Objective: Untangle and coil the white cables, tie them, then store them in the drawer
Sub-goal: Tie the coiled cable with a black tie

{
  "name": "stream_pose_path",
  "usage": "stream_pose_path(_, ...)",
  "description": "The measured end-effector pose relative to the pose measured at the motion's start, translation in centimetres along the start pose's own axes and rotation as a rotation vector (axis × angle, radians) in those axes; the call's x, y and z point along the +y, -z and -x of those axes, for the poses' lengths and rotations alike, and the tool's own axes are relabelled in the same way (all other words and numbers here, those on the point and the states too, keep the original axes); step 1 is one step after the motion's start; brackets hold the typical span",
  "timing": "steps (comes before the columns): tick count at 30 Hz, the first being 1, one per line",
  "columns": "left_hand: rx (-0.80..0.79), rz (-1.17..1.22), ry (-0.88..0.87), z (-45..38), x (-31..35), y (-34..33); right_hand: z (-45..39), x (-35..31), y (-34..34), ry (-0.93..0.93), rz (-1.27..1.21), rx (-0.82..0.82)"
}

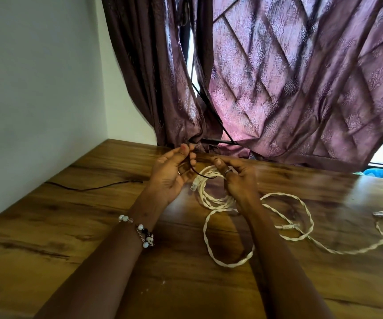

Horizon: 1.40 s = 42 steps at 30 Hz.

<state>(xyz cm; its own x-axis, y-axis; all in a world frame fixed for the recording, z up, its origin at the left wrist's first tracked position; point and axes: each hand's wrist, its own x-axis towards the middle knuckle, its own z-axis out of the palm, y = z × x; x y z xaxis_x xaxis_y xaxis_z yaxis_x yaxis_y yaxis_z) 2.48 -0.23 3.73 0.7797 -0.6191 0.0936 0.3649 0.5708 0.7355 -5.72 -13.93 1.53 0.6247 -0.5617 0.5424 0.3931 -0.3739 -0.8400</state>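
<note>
Two bare hands work at the middle of the frame above a brown wood-grain bench [71, 226]. The left hand [171, 174], with a beaded bracelet [140, 229] on its wrist, has its fingers curled and pinches a thin dark tie strand [197, 174] between thumb and fingertips. The right hand [236, 178], with a ring on one finger, is also curled, holding a small coil of twisted white cable [208, 196] and pinching something thin at its fingertips; whether that is the other end of the dark strand cannot be told. The coil hangs between and just below the two hands, its loops roughly upright, and one clear plug [194, 184] sticks out of it, pointing down and left beside the left palm. From the coil the white cable runs down into one large loose loop [211, 247] lying flat on the bench under the right forearm, then trails off to the right edge of the frame, long axis running left to right. A second plug [290, 226] lies right of the right forearm, pointing right, and a third plug end [380, 213] shows blurred near the right edge. One thin black cord [89, 188] lies on the bench at the left, well apart from the hands. Purple patterned curtains [289, 77] hang behind the bench, with a white wall [36, 77] at upper left.
</note>
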Motion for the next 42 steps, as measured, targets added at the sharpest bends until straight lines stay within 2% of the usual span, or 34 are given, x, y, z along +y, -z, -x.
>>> stream_pose_path(4, -0.115, -0.268, 0.006, 0.2, -0.5, -0.5, 0.0, 0.1, 0.2, 0.012, -0.058, 0.044)
stream_pose_path(11, -0.037, -0.573, -0.035, 0.6, -2.1, -0.8, 0.0, 0.5, 0.4, 0.028, -0.076, 0.085)
stream_pose_path(21, 0.091, -0.668, -0.115, 0.7, -2.5, -0.8, 0.3, 0.3, 0.7, -0.002, -0.175, 0.092)
stream_pose_path(35, 0.066, -0.704, -0.183, 0.7, -2.7, -0.8, 0.3, 0.2, 0.9, 0.001, -0.096, -0.063)
stream_pose_path(42, 0.062, -0.683, -0.189, 0.6, -2.7, -0.7, 0.0, 0.7, 1.1, 0.015, -0.075, -0.030)
